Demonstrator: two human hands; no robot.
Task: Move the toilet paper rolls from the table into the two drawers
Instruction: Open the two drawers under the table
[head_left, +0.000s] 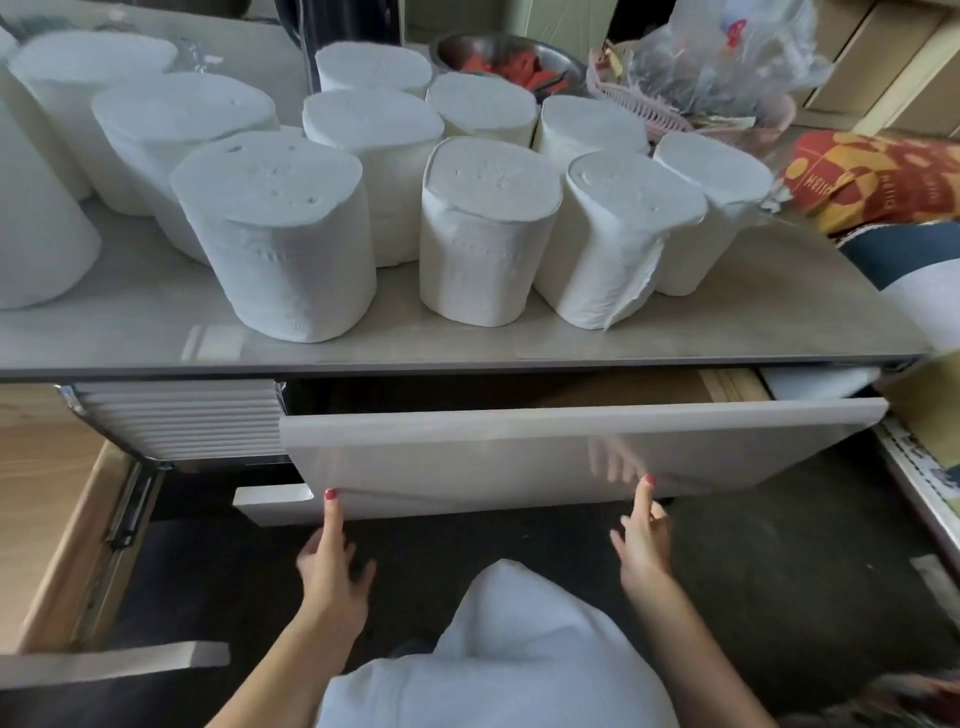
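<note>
— While our left hand (330, 556) and right hand (641, 535) each set one straight fingertip on the drawer (519, 457) front's lower edge, gripping nothing, where do we stand?
— Partly open. Left drawer (47, 519) out too. We'd pull evenly, both sides, to avoid racking.
— Rolls (488, 228)?
— All upright on the table (727, 322) beyond.
</note>
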